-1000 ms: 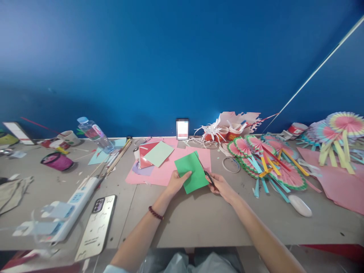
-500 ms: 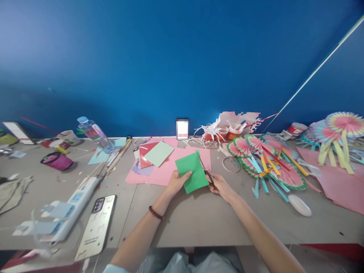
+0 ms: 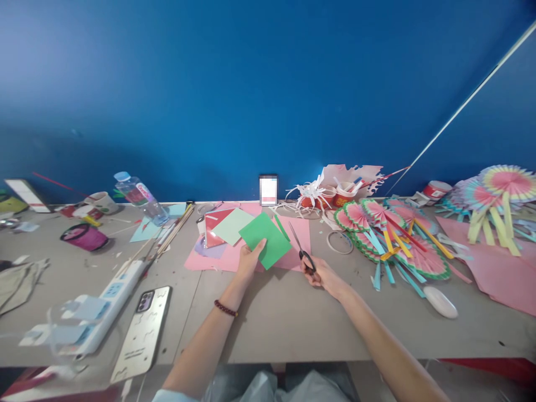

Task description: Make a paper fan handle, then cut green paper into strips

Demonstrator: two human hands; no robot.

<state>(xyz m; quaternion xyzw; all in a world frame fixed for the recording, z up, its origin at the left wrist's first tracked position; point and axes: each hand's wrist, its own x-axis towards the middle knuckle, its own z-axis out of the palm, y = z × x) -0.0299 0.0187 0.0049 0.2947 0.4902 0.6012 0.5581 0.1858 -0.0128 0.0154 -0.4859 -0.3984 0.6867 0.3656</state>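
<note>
A sheet of green paper is pinched at its left edge by my left hand, thumb on top. Off its upper right side stands a narrow green strip. My right hand is closed round the handles of black-handled scissors, whose blades point up and left, apart from the paper. Below the green sheet lie a large pink sheet, a pale green sheet and a red packet.
Paper fans and a white computer mouse lie at right. A roll of tape is nearer the middle. At left are a power strip, a phone, a tilted water bottle and thin sticks.
My left hand has moved the green paper left and up, away from the scissors. The blades were at the paper's right edge before; now they are clear of it.
</note>
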